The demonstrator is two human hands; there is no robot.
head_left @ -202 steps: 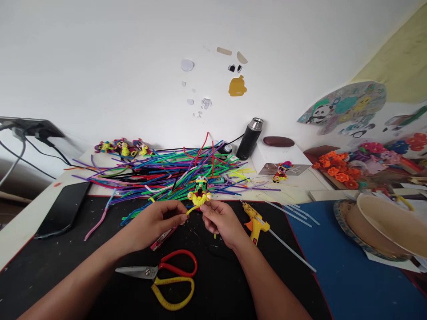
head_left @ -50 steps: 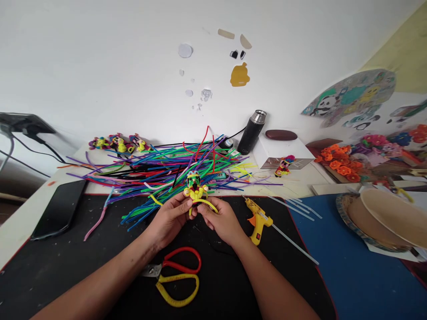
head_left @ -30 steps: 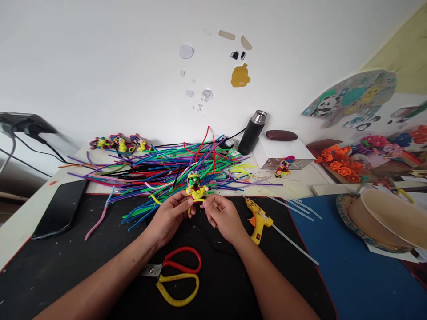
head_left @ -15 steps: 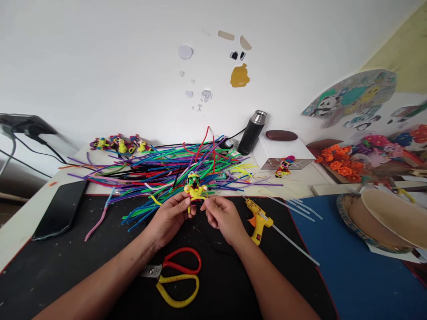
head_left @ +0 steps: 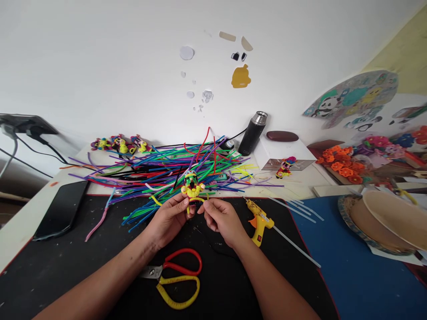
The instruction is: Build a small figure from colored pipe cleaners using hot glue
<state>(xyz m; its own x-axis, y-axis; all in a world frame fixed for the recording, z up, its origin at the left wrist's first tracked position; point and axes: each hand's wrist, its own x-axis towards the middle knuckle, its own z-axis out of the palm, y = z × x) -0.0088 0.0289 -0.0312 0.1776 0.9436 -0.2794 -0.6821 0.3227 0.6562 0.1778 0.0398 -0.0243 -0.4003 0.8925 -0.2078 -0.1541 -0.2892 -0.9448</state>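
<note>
A small figure [head_left: 192, 189] of coloured pipe cleaners, with a green and black face and a yellow collar, is held upright over the black mat. My left hand [head_left: 171, 218] grips its lower left part between thumb and fingers. A yellow pipe cleaner [head_left: 197, 199] curves across the figure's lower body, and my right hand [head_left: 222, 218] pinches its right end between thumb and forefinger. Behind the figure lies a heap of many-coloured pipe cleaners [head_left: 160, 171].
Scissors [head_left: 178, 278] lie between my forearms. To the right is a yellow glue gun [head_left: 258, 221] with a glue stick. A phone [head_left: 62, 209] rests at left, a black flask [head_left: 253, 133] stands behind, and similar figures [head_left: 123, 144] lie at back left.
The figure has tilted slightly left, and my right hand's fingers have shifted a little on the yellow strand. The camera view has moved slightly.
</note>
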